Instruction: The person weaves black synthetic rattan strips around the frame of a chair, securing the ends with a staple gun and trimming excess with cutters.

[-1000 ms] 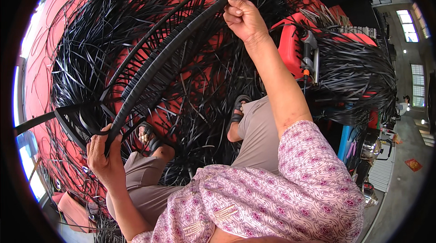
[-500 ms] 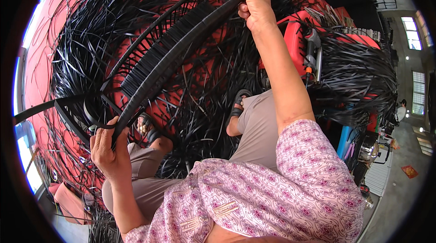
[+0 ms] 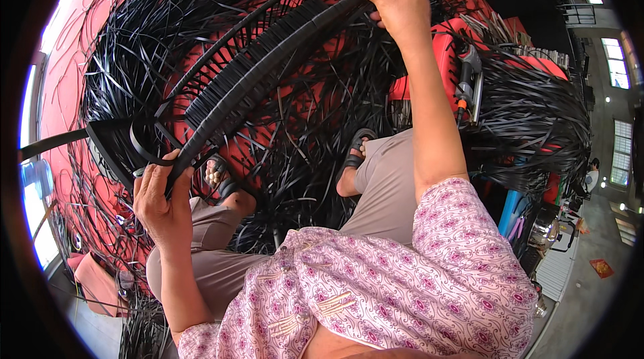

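Observation:
A long, curved black frame (image 3: 268, 64) lies slantwise before me, its rail wrapped in flat black strip. Rows of short black strips run along its far side toward a second, thinner bar (image 3: 235, 27). My left hand (image 3: 161, 205) is closed around the near, lower-left end, where a loop of strip (image 3: 137, 144) bends beside the fingers. Toward the upper-right end, my right hand (image 3: 404, 14) grips the rail, thumb lying along it and fingers curled, partly hidden. Whether it also pinches a loose strip I cannot tell.
Loose black strips (image 3: 127, 64) heap over the red floor covering (image 3: 64, 114) around my sandalled feet. To the right are a red plastic object (image 3: 443, 57), a grey-black hand tool (image 3: 467, 74) with an orange tip, and a bundle of strips (image 3: 537, 104). A person (image 3: 592, 174) is far off.
My right hand has shifted slightly right and turned on the rail, its thumb now more stretched out. My left hand keeps its hold on the lower end. The whole view has shifted a little.

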The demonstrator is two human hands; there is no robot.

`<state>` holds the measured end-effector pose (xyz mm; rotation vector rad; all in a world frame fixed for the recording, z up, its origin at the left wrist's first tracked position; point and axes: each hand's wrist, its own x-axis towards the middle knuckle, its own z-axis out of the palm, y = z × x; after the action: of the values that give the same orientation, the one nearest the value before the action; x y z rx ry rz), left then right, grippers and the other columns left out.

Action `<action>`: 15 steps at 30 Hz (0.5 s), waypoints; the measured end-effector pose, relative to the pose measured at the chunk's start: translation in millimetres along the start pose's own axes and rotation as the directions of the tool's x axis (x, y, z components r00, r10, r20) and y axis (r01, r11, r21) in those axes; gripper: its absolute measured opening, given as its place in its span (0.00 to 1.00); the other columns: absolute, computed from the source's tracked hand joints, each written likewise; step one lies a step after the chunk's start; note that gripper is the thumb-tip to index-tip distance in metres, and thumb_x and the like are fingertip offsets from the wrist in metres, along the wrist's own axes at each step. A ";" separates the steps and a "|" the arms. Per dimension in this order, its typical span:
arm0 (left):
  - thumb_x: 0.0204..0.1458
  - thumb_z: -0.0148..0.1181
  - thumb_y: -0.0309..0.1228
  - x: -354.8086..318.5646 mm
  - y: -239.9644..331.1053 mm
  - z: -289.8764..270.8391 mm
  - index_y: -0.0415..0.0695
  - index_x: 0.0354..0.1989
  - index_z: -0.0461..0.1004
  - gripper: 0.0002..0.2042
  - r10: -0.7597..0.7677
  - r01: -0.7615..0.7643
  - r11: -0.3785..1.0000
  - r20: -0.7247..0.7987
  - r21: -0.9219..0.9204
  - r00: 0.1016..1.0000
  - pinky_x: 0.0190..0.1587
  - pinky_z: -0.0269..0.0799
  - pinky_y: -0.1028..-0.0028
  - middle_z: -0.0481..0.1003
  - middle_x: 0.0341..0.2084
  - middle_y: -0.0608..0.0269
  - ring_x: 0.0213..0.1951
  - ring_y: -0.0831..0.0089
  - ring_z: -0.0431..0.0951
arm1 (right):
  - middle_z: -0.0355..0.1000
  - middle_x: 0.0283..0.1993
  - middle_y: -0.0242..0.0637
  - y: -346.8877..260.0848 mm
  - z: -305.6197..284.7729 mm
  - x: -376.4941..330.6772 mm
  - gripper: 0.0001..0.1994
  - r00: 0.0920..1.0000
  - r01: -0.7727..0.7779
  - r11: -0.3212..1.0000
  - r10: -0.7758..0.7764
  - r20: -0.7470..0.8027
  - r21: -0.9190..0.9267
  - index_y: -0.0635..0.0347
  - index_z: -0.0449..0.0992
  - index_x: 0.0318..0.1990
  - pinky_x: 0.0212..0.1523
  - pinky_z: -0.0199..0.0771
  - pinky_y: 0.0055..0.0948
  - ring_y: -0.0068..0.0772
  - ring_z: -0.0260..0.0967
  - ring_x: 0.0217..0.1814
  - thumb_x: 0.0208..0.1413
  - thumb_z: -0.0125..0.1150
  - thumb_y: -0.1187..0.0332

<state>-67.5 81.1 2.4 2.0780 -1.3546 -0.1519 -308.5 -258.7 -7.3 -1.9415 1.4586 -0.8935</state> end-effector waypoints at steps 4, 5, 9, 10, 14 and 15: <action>0.45 0.66 0.23 0.9 -4.1 0.1 0.39 0.37 0.79 0.09 -0.010 0.010 1.000 -0.019 0.008 1.000 0.36 0.67 0.70 0.75 0.26 0.59 0.29 0.64 0.73 | 0.78 0.35 0.32 -27.0 -2.6 -20.1 0.12 0.756 0.642 0.742 -0.655 -0.002 -0.190 0.58 0.81 0.38 0.41 0.75 0.33 0.36 0.76 0.39 0.47 0.69 0.63; 0.45 0.66 0.23 2.9 -4.7 1.1 0.39 0.37 0.79 0.10 -0.010 0.010 1.000 -0.016 0.004 1.000 0.36 0.67 0.70 0.75 0.26 0.59 0.29 0.64 0.73 | 0.77 0.37 0.30 -28.4 -1.5 -25.0 0.13 0.643 0.756 0.610 -0.759 0.101 -0.235 0.56 0.81 0.39 0.45 0.73 0.33 0.34 0.74 0.43 0.46 0.70 0.63; 0.45 0.66 0.23 3.2 -2.8 -0.5 0.39 0.38 0.80 0.10 -0.033 0.032 0.999 0.007 0.005 0.999 0.36 0.67 0.70 0.76 0.27 0.59 0.30 0.64 0.73 | 0.75 0.44 0.26 -17.2 24.5 -38.7 0.18 0.529 0.847 0.496 -0.826 0.195 -0.193 0.52 0.80 0.41 0.55 0.67 0.35 0.30 0.70 0.52 0.39 0.73 0.65; 0.46 0.64 0.22 2.5 -2.9 -0.4 0.38 0.39 0.79 0.10 -0.032 0.032 0.999 0.017 0.002 0.999 0.37 0.67 0.72 0.74 0.27 0.60 0.30 0.67 0.72 | 0.75 0.44 0.26 -15.0 23.8 -37.1 0.18 0.542 0.838 0.507 -0.819 0.190 -0.205 0.52 0.80 0.41 0.56 0.66 0.35 0.30 0.70 0.52 0.39 0.73 0.64; 0.47 0.64 0.22 1.8 -3.2 0.8 0.38 0.39 0.79 0.10 -0.038 0.038 0.999 0.004 -0.016 0.999 0.37 0.67 0.72 0.74 0.26 0.60 0.30 0.68 0.72 | 0.76 0.44 0.24 -6.6 22.4 -23.0 0.16 0.557 0.830 0.528 -0.800 0.222 -0.179 0.48 0.80 0.41 0.58 0.63 0.35 0.30 0.69 0.55 0.41 0.72 0.62; 0.45 0.66 0.23 2.2 -3.0 1.5 0.39 0.38 0.80 0.10 -0.039 0.038 0.999 -0.009 -0.026 0.999 0.36 0.67 0.70 0.75 0.26 0.60 0.29 0.65 0.72 | 0.76 0.44 0.23 -5.1 21.1 -19.1 0.16 0.558 0.830 0.541 -0.795 0.239 -0.138 0.47 0.80 0.41 0.59 0.62 0.35 0.30 0.69 0.56 0.41 0.72 0.61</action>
<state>-64.8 79.2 0.1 2.0820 -1.3013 -0.1749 -292.7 -238.2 -20.3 -2.8805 0.4844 -0.9203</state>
